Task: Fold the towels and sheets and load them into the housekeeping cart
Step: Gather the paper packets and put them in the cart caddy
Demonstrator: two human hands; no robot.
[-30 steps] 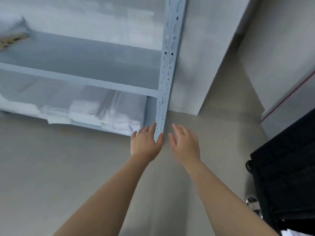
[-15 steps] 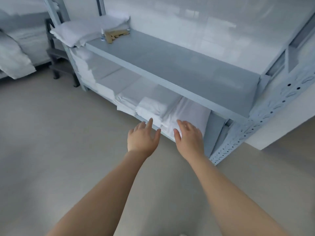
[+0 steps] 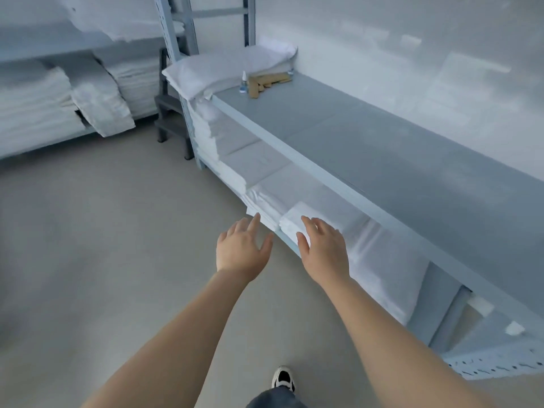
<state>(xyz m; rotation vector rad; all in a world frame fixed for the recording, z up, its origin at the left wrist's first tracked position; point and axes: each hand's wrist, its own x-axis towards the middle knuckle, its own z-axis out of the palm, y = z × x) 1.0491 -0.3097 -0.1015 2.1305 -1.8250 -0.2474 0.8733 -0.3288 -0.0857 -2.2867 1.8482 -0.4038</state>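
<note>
both hands, left hand [image 3: 240,250] and right hand [image 3: 323,251], are reaching open and empty toward folded linen [image 3: 297,220] on lower shelf [image 3: 287,241]; likely needing a two-handed lift next.

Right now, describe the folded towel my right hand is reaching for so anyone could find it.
Find the long grey shelf along the wall. On the tier beneath lies a row of white linen; the folded towel is the small raised stack just beyond the right hand, sitting higher than the flat sheets beside it.

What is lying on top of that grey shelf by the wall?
On the grey shelf: a white pillow, a small bottle and tan wooden pieces. Whatever lies behind the pillow is hidden.
</note>
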